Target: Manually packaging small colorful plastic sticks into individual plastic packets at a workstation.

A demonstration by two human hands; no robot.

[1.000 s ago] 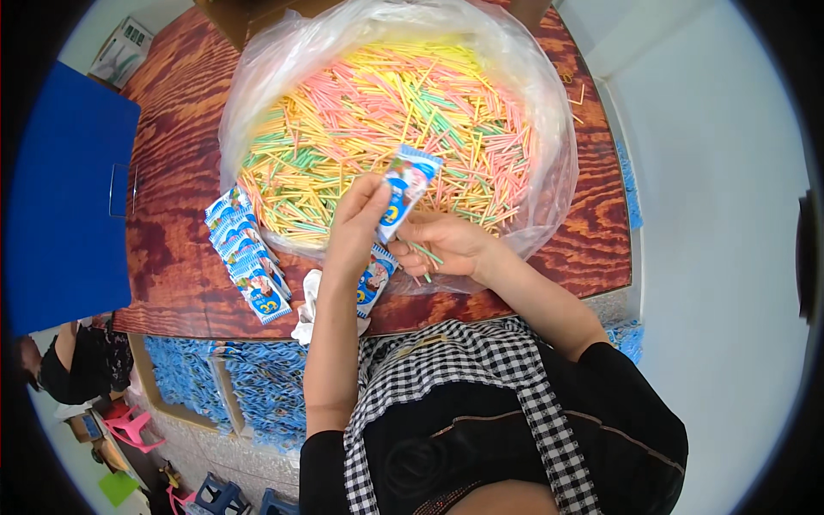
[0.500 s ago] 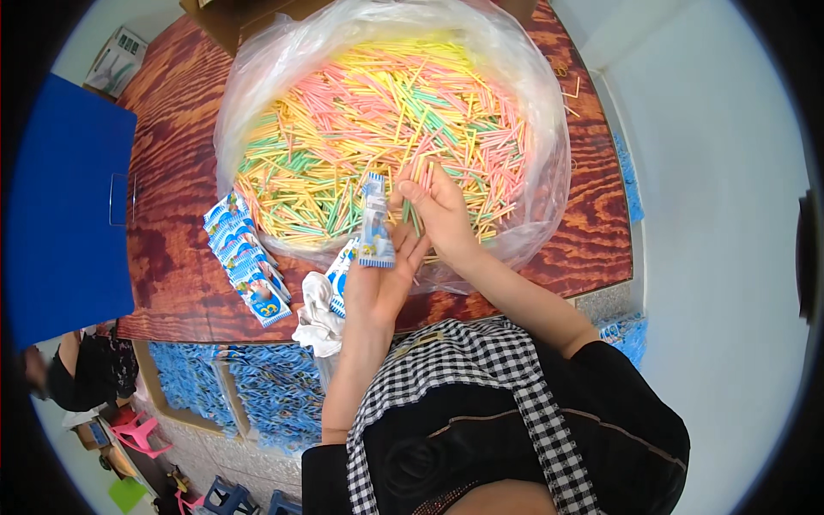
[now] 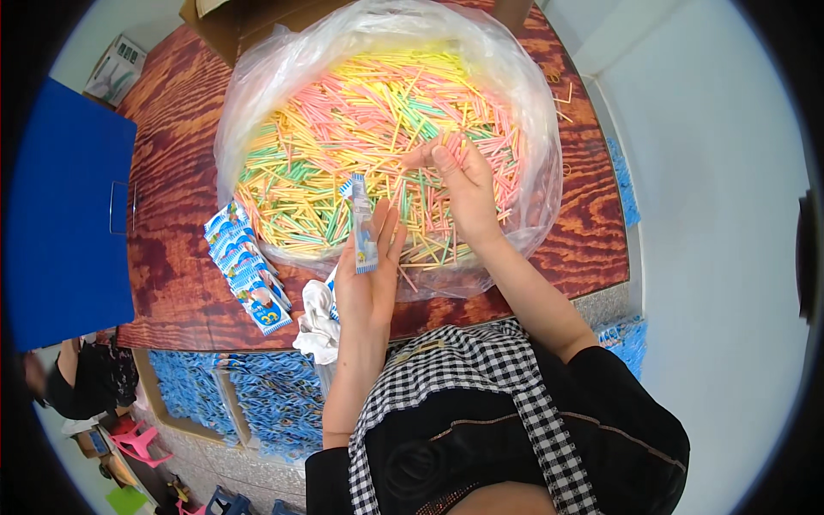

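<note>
1. My left hand is raised over the near edge of the table, fingers pointing up and pressed together around a slim blue and white packet, which I hold upright and edge-on

2. That packet stands just at the near rim of the big clear plastic bag, its top end over the sticks inside

3. My right hand reaches into the bag from the near right, thumb and fingers pinching a small bunch of thin coloured sticks drawn from the heap

4. The sticks fill the bag in a wide mound of pink, yellow, green and orange, lying every which way

5. The bag sits open on a dark red-brown wooden table, taking up most of its middle and far part

6. To the left of my left hand, a fanned row of filled packets in the same blue and white lies on the table, touching the near left side of the bag

7. A crumpled white cloth lies at the table's near edge, just beside my left wrist

8. A flat blue board with a metal handle stands at the far left, beyond the table's edge
</note>
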